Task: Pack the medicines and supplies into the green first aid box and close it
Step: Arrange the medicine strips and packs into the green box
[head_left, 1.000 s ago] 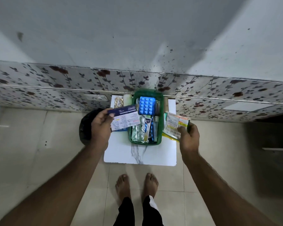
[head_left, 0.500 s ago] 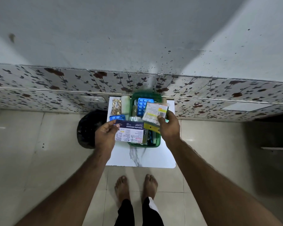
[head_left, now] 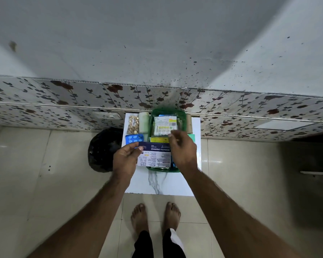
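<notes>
The green first aid box (head_left: 151, 121) stands open on a white marble-look board (head_left: 157, 185) against the wall. My left hand (head_left: 126, 161) grips a dark blue and white medicated dressings carton (head_left: 155, 155), held flat over the near end of the box. My right hand (head_left: 183, 148) reaches over the box, its fingertips pinched on the near corner of a cotton swab packet (head_left: 165, 125) that lies across the far half of the box. A yellow pack (head_left: 158, 140) shows between packet and carton. The rest of the box contents are hidden.
Left of the box on the board lie a gold pill blister (head_left: 133, 124), a white roll (head_left: 144, 122) and a blue blister pack (head_left: 134, 139). A tan roll (head_left: 189, 121) lies right of the box. A black bag (head_left: 103, 148) sits on the floor at left. My bare feet (head_left: 155, 216) stand before the board.
My right hand carried the cotton swab packet from the right side over the box and laid it at the far end. My left hand brought the dressings carton rightward over the near end.
</notes>
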